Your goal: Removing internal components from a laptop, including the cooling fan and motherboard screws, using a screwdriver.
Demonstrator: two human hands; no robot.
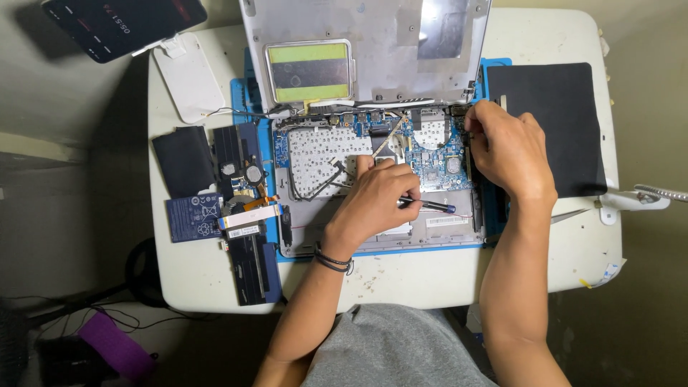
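Note:
An opened silver laptop (373, 236) lies on a blue mat, its blue circuit board (437, 154) and inner parts exposed. My left hand (373, 201) rests over the middle of the chassis and grips a dark screwdriver (433, 206) with a blue tip end pointing right. My right hand (509, 147) is at the laptop's right rear corner by the hinge, fingers curled down on the board's edge. Whether it holds anything is hidden. The laptop's lid (365, 50) is tilted back behind the board.
Removed parts lie left on the white table (401, 276): a black battery (184, 161), a blue-labelled pack (193, 216), a fan and long black strips (247, 215). A black pad (555, 125) sits right. A white cover (188, 75) and a phone (122, 25) are at back left.

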